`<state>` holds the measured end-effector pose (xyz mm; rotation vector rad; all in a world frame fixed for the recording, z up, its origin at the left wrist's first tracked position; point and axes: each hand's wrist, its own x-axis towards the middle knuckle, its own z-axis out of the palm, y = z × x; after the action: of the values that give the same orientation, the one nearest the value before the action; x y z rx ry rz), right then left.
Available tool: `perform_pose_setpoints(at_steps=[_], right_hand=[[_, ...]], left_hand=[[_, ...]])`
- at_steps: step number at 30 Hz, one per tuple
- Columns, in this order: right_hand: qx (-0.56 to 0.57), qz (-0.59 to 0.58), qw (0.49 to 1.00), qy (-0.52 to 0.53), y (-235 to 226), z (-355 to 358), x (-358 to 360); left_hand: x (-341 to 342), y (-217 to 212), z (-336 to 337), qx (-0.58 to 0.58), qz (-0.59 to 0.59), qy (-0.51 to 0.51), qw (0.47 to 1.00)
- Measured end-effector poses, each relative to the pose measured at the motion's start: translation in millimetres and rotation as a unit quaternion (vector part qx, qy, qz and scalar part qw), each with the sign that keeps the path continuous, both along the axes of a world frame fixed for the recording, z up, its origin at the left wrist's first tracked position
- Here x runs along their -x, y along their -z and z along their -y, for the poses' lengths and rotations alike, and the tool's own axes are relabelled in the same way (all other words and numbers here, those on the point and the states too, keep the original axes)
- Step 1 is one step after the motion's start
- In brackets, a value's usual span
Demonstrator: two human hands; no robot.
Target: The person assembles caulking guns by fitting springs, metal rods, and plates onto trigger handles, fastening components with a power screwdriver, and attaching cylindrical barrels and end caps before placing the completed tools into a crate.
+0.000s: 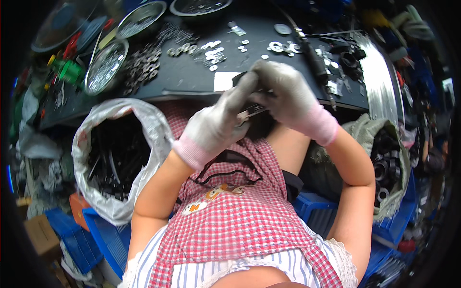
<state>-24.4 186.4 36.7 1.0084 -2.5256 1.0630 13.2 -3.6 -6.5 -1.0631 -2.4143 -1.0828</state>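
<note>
My left hand (pixel 216 122) and my right hand (pixel 285 96), both in grey gloves with pink cuffs, meet in front of me above my lap. Between them they grip a small dark part with a metal end (pixel 249 113); most of it is hidden by the fingers. The hands hover just before the near edge of the black worktable (pixel 192 77). Loose washers and nuts (pixel 216 52) lie scattered on the table beyond the hands.
A clear plastic sack of dark parts (pixel 115 153) stands at my left, a cloth sack of black rings (pixel 389 163) at my right. Metal bowls (pixel 105 65) sit at the table's far left. A long rod tool (pixel 312 53) lies at right. Blue crates (pixel 96 240) are below.
</note>
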Motion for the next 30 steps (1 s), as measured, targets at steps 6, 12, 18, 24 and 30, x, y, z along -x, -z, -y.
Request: perform_pose_setpoints(at_steps=[6,12,18,24,30], right_hand=[[-0.097,-0.095,0.990,0.043,2,-5,-9],[-0.128,-0.116,0.983,0.060,0,-18,-23],[-0.091,-0.052,0.991,0.088,9,-33,-30],[-0.079,-0.027,0.995,0.051,0,-38,-31],[-0.065,-0.070,0.848,0.521,-12,-257,40]], left_hand=[[-3,7,-8,-0.018,0.019,0.022,0.999],[-5,25,-23,-0.081,0.064,0.045,0.994],[-2,34,-39,-0.080,0.084,0.074,0.990],[-2,38,-34,-0.107,0.067,0.066,0.990],[-5,16,-15,-0.071,0.083,-0.043,0.993]])
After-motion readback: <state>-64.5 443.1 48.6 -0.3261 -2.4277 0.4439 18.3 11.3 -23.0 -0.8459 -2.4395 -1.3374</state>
